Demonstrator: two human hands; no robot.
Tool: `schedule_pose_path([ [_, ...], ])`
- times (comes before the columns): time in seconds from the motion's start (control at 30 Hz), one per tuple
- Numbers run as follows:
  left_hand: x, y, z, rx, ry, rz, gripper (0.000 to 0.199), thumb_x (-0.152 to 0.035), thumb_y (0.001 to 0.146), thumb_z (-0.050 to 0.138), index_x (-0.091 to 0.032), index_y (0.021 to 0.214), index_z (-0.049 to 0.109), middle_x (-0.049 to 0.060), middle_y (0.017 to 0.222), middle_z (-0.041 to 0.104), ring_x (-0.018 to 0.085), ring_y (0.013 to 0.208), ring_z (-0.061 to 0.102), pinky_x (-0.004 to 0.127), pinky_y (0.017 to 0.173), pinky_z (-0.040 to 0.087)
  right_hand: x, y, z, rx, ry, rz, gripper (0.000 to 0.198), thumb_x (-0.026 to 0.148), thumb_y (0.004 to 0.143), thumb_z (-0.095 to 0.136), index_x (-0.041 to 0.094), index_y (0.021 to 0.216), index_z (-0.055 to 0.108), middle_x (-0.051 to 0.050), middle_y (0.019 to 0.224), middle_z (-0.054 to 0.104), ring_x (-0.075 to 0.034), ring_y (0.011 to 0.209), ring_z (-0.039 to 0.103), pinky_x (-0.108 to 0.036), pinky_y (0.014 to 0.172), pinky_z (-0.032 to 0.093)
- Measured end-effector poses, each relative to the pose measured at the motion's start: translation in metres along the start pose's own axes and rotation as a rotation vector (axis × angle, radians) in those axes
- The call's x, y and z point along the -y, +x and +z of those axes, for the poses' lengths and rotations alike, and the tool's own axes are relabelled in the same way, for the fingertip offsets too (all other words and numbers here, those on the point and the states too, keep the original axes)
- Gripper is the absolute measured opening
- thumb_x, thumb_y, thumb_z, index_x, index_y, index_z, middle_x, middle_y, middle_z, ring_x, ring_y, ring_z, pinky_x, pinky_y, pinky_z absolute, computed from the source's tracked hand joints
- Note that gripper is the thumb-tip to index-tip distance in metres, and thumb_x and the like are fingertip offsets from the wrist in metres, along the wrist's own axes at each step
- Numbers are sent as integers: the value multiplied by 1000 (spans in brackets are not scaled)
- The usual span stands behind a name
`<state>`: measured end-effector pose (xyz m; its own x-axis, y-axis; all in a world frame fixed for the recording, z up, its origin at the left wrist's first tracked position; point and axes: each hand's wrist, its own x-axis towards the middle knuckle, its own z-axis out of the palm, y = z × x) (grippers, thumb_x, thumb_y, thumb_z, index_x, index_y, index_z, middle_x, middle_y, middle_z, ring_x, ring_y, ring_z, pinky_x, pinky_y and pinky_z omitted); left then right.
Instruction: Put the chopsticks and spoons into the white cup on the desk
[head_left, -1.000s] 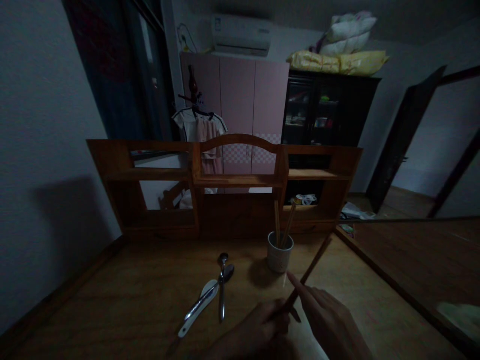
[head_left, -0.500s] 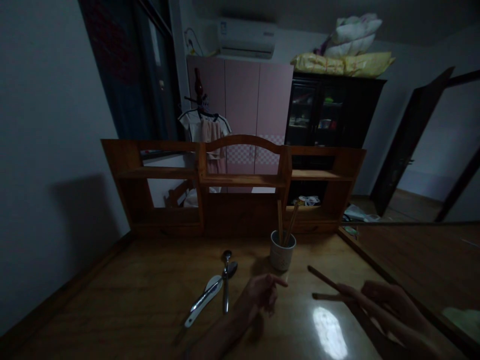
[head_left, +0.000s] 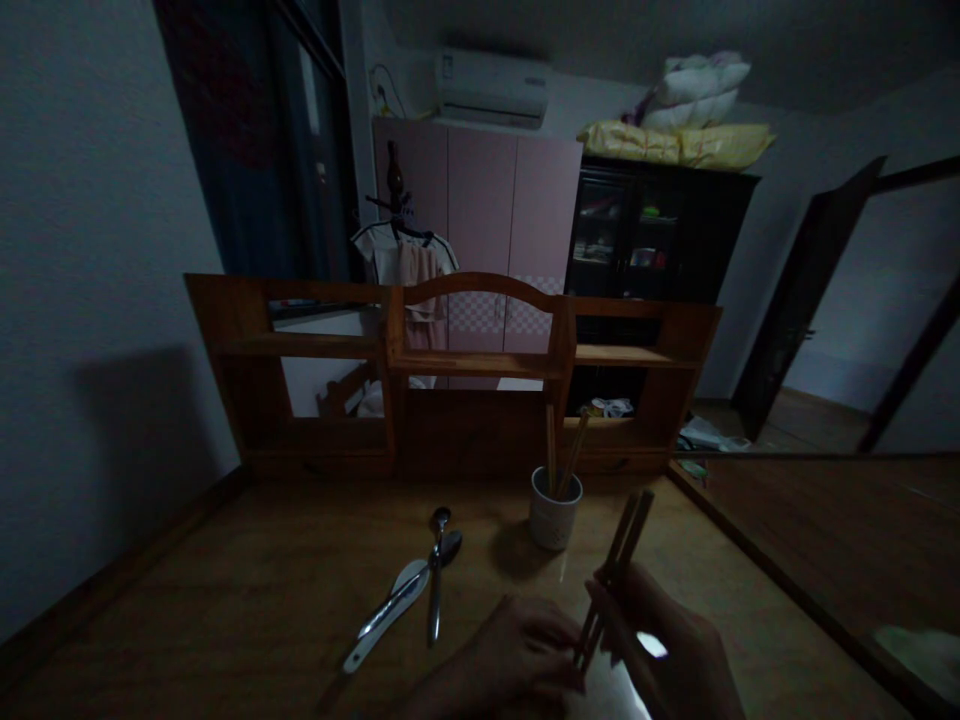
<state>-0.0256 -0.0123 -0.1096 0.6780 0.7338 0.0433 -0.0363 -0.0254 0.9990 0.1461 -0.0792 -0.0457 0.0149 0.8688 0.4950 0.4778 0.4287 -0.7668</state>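
My right hand point(head_left: 667, 625) is closed around a pair of wooden chopsticks point(head_left: 628, 535), held at a slant with their upper ends leaning right. At the lower ends of the pair, the curled fingers of my left hand point(head_left: 521, 645) close on the tips, partly hidden in the dim light. Just beyond both hands stands a white cup point(head_left: 553, 522) with other chopsticks point(head_left: 571, 455) upright in it. To the left of my left hand lie metal spoons point(head_left: 435, 600) crossing each other, and a white spoon point(head_left: 369, 645) under one of them.
A wooden shelf unit point(head_left: 480, 361) runs along the back of the wooden table point(head_left: 247, 580). The wall point(head_left: 75, 450) borders the table on the left. A raised wooden edge point(head_left: 757, 545) runs down the right side.
My right hand has moved left and turned the chopsticks from pointing left to standing steeply. My left hand has come nearer, to their lower ends. The view has shifted slightly.
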Motion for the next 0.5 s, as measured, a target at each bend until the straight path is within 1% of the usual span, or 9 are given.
schedule_pose_path([
  [0.07,4,-2,3,-10,13,-51,29,-38,67,78,-16,86,78,7,83,72,20,73,65,29,65,50,-1,1,7,29,14,-11,26,45,99,54,21,90,59,1,67,61,-15,54,62,-18,48,48],
  [0.1,5,-2,4,-19,-3,-75,29,-39,66,79,-16,84,79,5,76,71,19,68,64,28,62,49,-2,2,9,40,19,-20,26,44,100,53,21,88,58,1,66,60,-15,54,61,-17,48,47],
  [0.17,7,-3,2,-31,-28,-95,27,-38,65,80,-16,80,79,4,71,70,19,67,63,27,63,49,-6,5,13,44,22,-38,26,43,100,53,21,87,58,1,67,59,-14,55,61,-18,50,47],
  [0.27,10,-2,-3,-17,22,-64,26,-38,63,83,-16,79,79,5,75,73,20,71,65,27,66,48,-18,8,17,63,0,-49,24,42,100,54,21,88,57,1,69,59,-15,55,59,-21,52,48],
  [0.37,16,-1,-7,-2,84,-6,29,-41,65,82,-17,80,79,6,77,74,19,69,66,26,65,48,-29,7,19,103,-13,-51,23,41,100,53,21,91,57,1,70,58,-15,56,58,-21,52,47],
  [0.5,21,0,-8,6,107,26,31,-45,67,81,-18,82,79,6,78,74,20,71,66,26,66,48,-32,2,19,107,-2,-92,18,38,101,52,21,97,57,0,74,59,-15,59,59,-21,54,47],
])
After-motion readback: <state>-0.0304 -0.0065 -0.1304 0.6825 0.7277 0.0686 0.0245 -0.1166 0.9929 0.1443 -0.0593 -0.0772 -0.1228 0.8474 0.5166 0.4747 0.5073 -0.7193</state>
